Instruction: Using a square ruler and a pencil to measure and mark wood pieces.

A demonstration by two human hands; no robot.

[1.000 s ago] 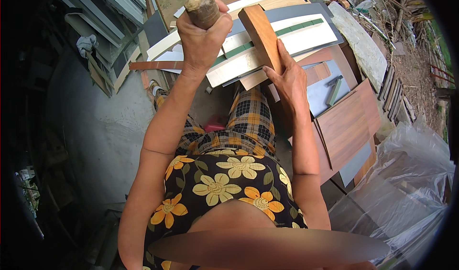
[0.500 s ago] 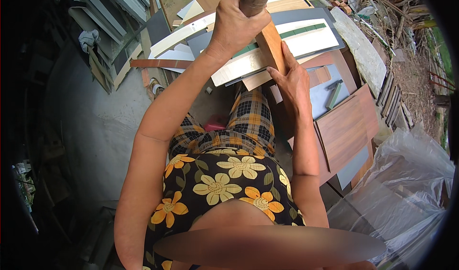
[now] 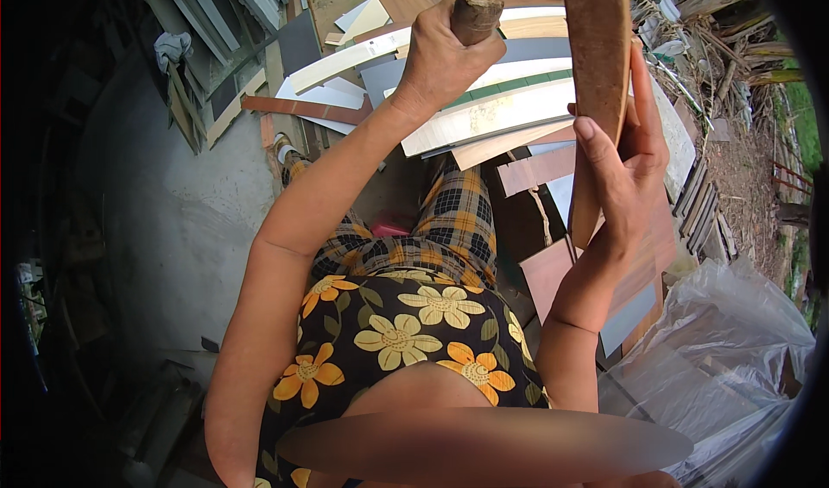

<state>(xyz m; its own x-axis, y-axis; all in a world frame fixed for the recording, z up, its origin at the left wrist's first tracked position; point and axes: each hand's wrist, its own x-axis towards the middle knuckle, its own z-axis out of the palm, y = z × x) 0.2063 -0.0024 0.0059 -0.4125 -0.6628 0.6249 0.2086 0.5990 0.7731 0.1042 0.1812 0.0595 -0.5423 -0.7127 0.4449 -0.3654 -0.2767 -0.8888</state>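
My left hand [image 3: 445, 63] is wrapped round a thick, rounded wooden handle [image 3: 477, 11]. The handle's worn end points up, and whatever lies beyond my fist is hidden. Over to the right, my right hand [image 3: 629, 164] grips a long brown wooden board [image 3: 600, 47] near its lower part, thumb on the near face and fingers along the far edge. That board stands nearly upright and runs out at the top of the picture. Below both hands lies a stack of pale strips and panels [image 3: 492, 112], one with a green stripe.
Wood-grain panels [image 3: 546, 285] lie by my right knee, with clear plastic sheeting [image 3: 734, 332] nearer. A reddish-brown strip [image 3: 302, 108] pokes out left of the stack. Grey metal profiles [image 3: 194, 13] lean at the far left above concrete floor [image 3: 164, 203]. Dry plant debris [image 3: 725, 47] covers the far right.
My right hand has moved right and up, lifting the brown board away from my left fist. My left hand, still round the handle, has shifted slightly right. The stack's pale strips show more fully.
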